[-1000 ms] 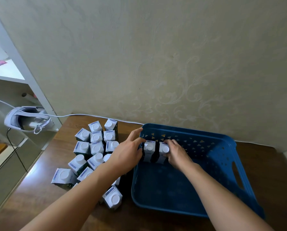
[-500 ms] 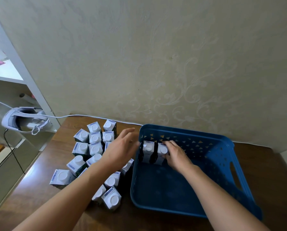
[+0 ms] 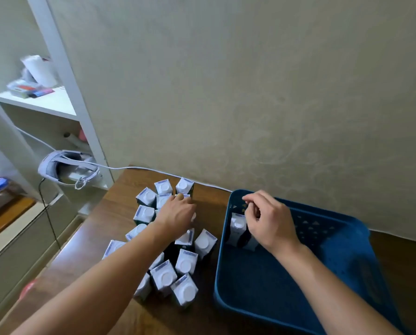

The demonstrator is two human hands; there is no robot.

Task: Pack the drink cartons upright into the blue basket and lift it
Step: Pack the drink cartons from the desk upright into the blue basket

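Two bare forearms are seen entering from the lower edge of the head view, each ending in a bare hand. No sleeve is shown on either arm within the picture; both are uncovered from the lower edge to the wrist. The left hand point(image 3: 178, 213) is seen from the back, without ring, watch or band. The right hand point(image 3: 268, 221) is likewise unadorned, its wrist bare. No glove, bracelet or marking is visible on either, and short, unpainted nails are faintly made out

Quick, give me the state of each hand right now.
Left hand: reaching over the loose cartons; whether it grips one cannot be told.
Right hand: fingers loosely curled above the cartons in the basket, holding nothing.
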